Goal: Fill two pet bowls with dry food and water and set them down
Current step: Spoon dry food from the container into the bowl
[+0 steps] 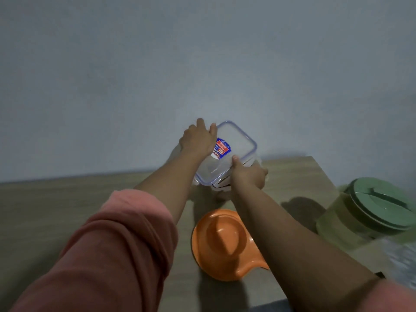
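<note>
A clear square food container stands at the back of the wooden table against the wall. Its see-through lid (234, 149), blue-rimmed with a red and blue sticker, is tilted up off it. My left hand (199, 138) grips the lid's far left edge. My right hand (248, 173) holds the container's near right corner, thumb on the lid's rim. The container's body is mostly hidden behind lid and hands, so its contents cannot be seen. An orange double pet bowl (222, 242) lies on the table in front of me, partly under my right forearm; its visible well holds nothing.
A clear water jug with a green lid (380, 203) stands at the right of the table (67, 199). Something crinkled and shiny (403, 260) lies at the right edge. A plain grey wall rises directly behind the table.
</note>
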A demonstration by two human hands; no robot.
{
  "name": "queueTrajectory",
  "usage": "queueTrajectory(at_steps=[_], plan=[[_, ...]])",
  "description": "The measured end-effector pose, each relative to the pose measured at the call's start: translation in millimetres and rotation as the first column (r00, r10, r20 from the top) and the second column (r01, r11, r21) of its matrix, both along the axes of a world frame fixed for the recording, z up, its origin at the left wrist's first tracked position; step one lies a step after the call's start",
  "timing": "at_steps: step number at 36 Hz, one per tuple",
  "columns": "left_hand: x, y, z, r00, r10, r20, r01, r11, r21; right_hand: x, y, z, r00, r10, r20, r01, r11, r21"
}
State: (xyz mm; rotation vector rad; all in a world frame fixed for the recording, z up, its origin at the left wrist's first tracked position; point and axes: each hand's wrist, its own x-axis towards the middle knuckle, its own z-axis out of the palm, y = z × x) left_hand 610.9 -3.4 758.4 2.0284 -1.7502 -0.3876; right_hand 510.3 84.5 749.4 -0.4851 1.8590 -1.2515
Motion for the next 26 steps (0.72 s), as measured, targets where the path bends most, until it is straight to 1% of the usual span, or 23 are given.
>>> queueTrajectory(at_steps=[2,4,8,10,14,15,20,26], plan=[[23,16,4,0.999,0.027,-0.031,-0.027,1.000,0.004,17,3,5,0.998,0.064,0.008,-0.064,0.997,-0.031],[45,34,5,0.995,0.077,-0.064,-0.076,0.997,0.018,35,5,6,0.989,0.146,0.029,-0.145,0.989,-0.030],[85,73,-5,0.967,0.221,-0.125,-0.212,0.974,0.083,72,13,-4,0.954,0.297,-0.045,-0.296,0.955,0.024],[101,92,-13,0.950,0.285,-0.129,-0.264,0.951,0.160,86,20,-12,0.922,0.380,-0.073,-0.376,0.925,0.056],[125,126,-37,0.942,0.333,-0.041,-0.306,0.903,0.300,106,38,-31,0.844,0.527,-0.096,-0.511,0.846,0.149],[128,132,-42,0.935,0.354,-0.031,-0.326,0.889,0.323,109,41,-36,0.832,0.548,-0.088,-0.531,0.832,0.160],[139,155,-60,0.858,0.502,-0.110,-0.428,0.816,0.388,120,54,-53,0.777,0.628,-0.035,-0.610,0.767,0.200],[148,164,-83,0.842,0.528,-0.112,-0.452,0.803,0.390,126,56,-66,0.705,0.708,-0.034,-0.688,0.695,0.210]])
